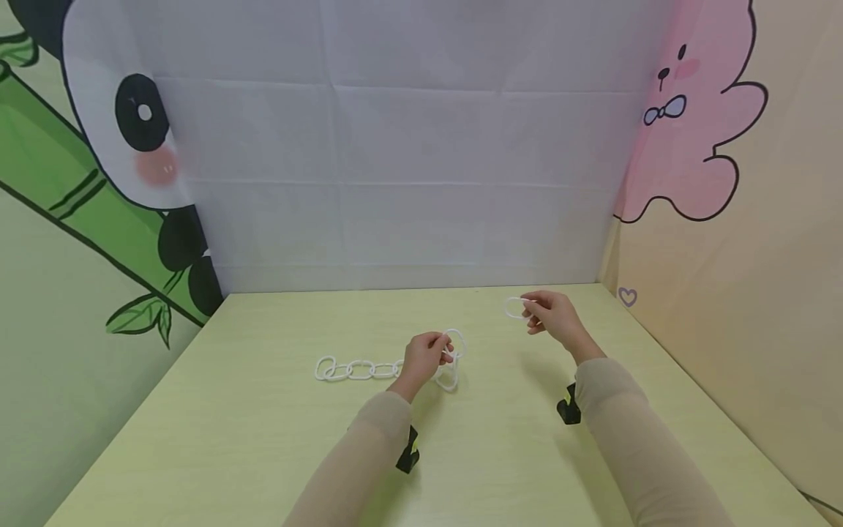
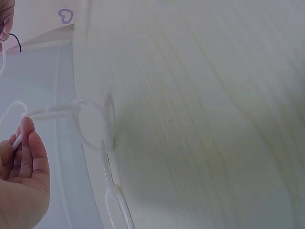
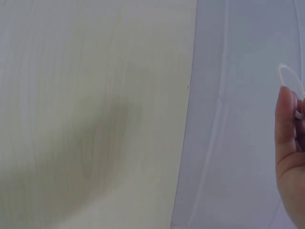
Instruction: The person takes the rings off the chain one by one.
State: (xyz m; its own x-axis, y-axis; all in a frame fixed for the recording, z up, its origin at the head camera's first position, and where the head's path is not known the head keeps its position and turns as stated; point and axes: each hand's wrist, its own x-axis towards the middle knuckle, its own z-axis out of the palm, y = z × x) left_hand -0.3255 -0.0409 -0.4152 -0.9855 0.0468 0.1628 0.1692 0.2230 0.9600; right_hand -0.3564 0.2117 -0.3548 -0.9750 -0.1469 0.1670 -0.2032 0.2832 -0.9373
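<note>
A chain of several white oval links (image 1: 360, 370) lies on the table, running left from beneath the left hand. My left hand (image 1: 424, 360) pinches the end link (image 1: 459, 334) and holds it above the table; in the left wrist view the neighbouring links (image 2: 90, 112) hang down from it. Farther right and higher up, my right hand (image 1: 552, 315) pinches a single white link (image 1: 511, 307), which is apart from the chain. The right wrist view shows part of that link (image 3: 285, 71) above the fingertips.
The pale wooden table (image 1: 263, 454) reaches back to a white cloth backdrop (image 1: 408, 146). Side walls bear a panda with bamboo on the left and a pink bear (image 1: 698, 139) on the right. Black wrist mounts (image 1: 569, 406) sit under the sleeves.
</note>
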